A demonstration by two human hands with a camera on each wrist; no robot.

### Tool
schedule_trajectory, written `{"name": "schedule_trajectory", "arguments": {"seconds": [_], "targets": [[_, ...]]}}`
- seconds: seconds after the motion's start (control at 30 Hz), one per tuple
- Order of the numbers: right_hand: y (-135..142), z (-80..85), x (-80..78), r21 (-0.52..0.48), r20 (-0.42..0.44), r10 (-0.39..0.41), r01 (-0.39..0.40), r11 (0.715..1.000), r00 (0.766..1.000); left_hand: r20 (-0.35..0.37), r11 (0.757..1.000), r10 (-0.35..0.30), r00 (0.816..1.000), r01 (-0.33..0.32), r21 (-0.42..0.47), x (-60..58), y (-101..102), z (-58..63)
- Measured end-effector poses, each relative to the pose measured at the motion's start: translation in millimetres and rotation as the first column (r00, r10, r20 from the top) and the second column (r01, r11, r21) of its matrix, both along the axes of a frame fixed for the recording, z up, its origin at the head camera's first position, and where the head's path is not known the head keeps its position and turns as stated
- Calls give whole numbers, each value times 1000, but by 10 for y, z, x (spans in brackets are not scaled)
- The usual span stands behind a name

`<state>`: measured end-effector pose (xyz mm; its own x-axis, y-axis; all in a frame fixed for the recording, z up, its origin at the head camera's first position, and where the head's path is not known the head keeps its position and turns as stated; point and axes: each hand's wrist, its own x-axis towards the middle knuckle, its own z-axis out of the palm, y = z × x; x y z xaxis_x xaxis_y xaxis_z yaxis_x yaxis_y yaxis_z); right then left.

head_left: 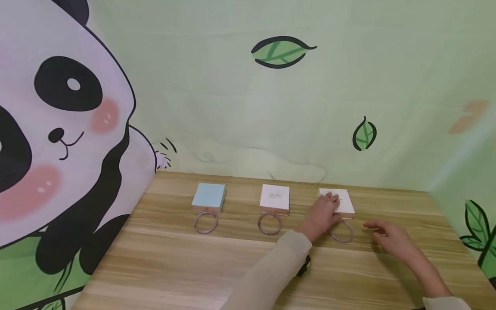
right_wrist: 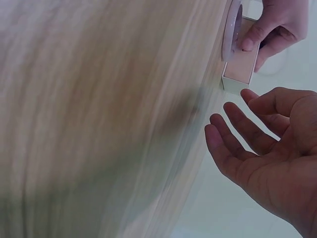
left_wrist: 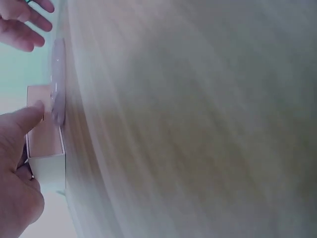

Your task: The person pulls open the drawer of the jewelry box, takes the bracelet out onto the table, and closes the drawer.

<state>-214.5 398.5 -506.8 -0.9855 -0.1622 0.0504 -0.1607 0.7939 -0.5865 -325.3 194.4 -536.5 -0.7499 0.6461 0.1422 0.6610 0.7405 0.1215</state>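
My left hand (head_left: 320,214) holds the rightmost white box (head_left: 346,206) on the wooden table. Its thumb lies against the pinkish front side (left_wrist: 45,141), and the other fingers reach over the lid. Directly in front of that box lies a pale purple bangle (head_left: 351,234), partly hidden by the left wrist in the head view. To the right of the box, my right hand (head_left: 395,242) hovers above the table, holding nothing. In the right wrist view its fingers (right_wrist: 237,130) are loosely bent and spread, apart from both box and bangle.
Further left stand a second white box (head_left: 274,197) with small print and a light blue box (head_left: 209,195). Before each lies a similar bangle, one in the middle (head_left: 259,224) and one at left (head_left: 195,223). A printed panda backdrop (head_left: 217,107) rises behind the table (head_left: 174,267).
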Motion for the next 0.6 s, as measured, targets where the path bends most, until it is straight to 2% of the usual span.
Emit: {"name": "schedule_trajectory", "arguments": {"seconds": [0.17, 0.43, 0.6], "targets": [[4, 50, 13, 13, 19, -13, 13, 1000, 1000, 38, 997, 0, 999, -3, 81, 0, -34, 16], [-4, 59, 25, 14, 13, -17, 16, 1000, 1000, 31, 998, 20, 999, -22, 58, 46, -47, -25], [-12, 64, 20, 29, -7, -18, 18, 999, 1000, 47, 990, 48, 998, -54, 129, 87, -57, -60]]}}
